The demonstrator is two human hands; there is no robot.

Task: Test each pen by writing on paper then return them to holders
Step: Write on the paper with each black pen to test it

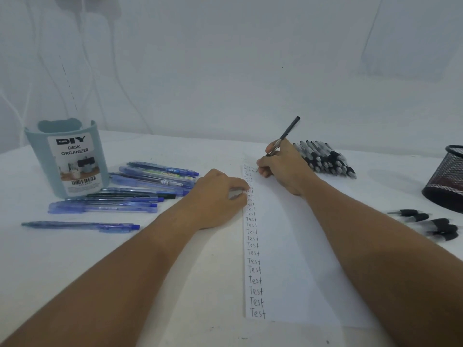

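Note:
My right hand (284, 166) grips a black pen (288, 132), its tip touching the top of a white paper sheet (288, 246) beside a column of handwritten "Test" words. My left hand (220, 194) lies flat on the paper's left edge, fingers curled, with a small white thing under the fingertips. Several blue pens (140, 186) lie loose left of the paper. A pile of black pens (323, 159) sits behind my right hand. A teal desk organizer (67, 159) stands at the far left, and a black mesh holder (448, 179) at the right edge.
Several black pen caps (431, 224) lie scattered on the table in front of the mesh holder. One blue pen (80, 225) lies apart, nearer to me on the left. A white wall rises close behind the table.

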